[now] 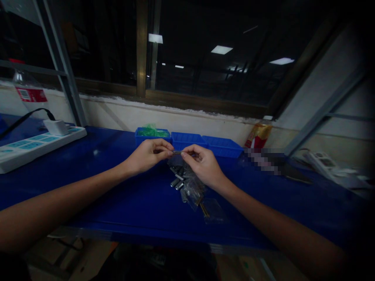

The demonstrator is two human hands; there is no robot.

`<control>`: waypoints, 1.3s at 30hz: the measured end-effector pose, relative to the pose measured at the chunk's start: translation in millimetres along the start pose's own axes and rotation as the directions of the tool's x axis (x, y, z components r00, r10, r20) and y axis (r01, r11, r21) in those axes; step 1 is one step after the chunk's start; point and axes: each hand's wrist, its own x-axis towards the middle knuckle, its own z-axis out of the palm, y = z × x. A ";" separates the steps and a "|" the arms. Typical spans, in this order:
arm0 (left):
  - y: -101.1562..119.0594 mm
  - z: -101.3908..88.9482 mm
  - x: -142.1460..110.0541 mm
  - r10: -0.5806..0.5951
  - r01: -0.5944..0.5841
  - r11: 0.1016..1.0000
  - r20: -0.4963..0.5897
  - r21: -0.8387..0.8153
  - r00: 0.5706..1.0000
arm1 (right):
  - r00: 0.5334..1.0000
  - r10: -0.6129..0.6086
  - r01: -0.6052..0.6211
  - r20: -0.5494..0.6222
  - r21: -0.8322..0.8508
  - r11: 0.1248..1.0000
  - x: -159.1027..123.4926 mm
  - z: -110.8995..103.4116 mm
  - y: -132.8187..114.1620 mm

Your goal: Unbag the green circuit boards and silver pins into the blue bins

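Note:
Between my two hands a thin metal rod [177, 152] is held level above the blue table. My left hand [149, 156] pinches its left end with thumb and forefinger. At the other end my right hand [203, 163] grips it the same way. Just below lie several short grey metal cylinders [177, 182] in a loose heap. Crumpled clear plastic bags [193, 189] spread beside them, under my right hand. Brass-coloured rods [204, 210] show in a small clear bag nearer the table's front edge. Fine detail on the held rod is too small to tell.
Blue trays [187, 137] line the back of the table, the left one with green plastic [150, 132] inside. A white power strip [41, 146] with a plugged-in adapter lies left. A bottle [29, 91] stands behind it. A red and gold packet [258, 136] is at the back right.

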 end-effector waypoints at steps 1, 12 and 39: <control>-0.1 -0.6 0.2 0.003 -0.003 1.000 -0.010 0.015 1.000 | 1.000 -0.016 0.016 -0.014 -0.020 1.000 -0.1 -0.7 -0.3; 8.8 -2.4 -6.3 0.238 -0.214 0.951 -0.083 0.224 0.968 | 0.879 -0.476 0.430 -0.037 -0.373 0.822 -7.3 -8.8 -19.4; 18.2 8.3 -13.9 0.171 -0.172 0.985 -0.054 -0.021 0.984 | 0.674 -0.733 0.571 -0.090 -0.566 0.595 -12.1 -15.8 -22.3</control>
